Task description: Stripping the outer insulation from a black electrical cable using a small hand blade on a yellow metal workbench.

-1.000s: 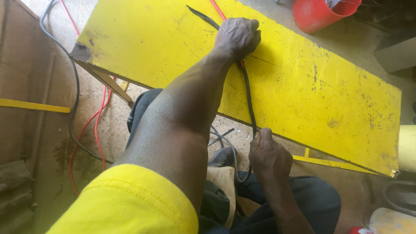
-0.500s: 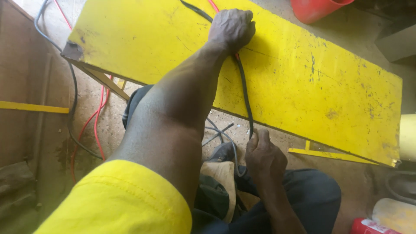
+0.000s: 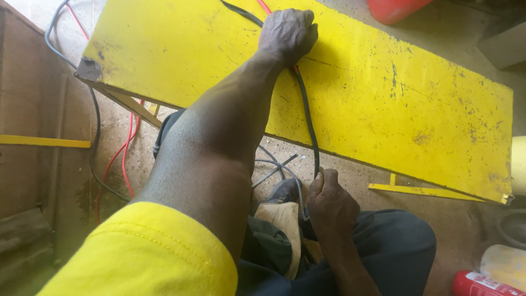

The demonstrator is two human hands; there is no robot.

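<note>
A long, scuffed yellow metal panel [image 3: 411,98] lies slantwise across the floor in front of me. A black cable [image 3: 308,126] runs over its face from the top edge to the near edge. My left hand [image 3: 287,33] is stretched out, fisted on the panel over the black cable and a thin red wire [image 3: 264,5]. My right hand [image 3: 329,205] is closed around the lower end of the same cable, just below the panel's near edge, above my dark-trousered knee.
Red and grey wires [image 3: 123,159] trail over the concrete floor at the left, beside a thin yellow strip [image 3: 44,141]. A red container [image 3: 397,8] stands behind the panel. A red can [image 3: 482,285] lies at the bottom right. My shoe [image 3: 282,192] is under the cable.
Both hands keep their hold on the black cable. The view has shifted slightly, so the panel and my left hand sit a little higher in the picture.
</note>
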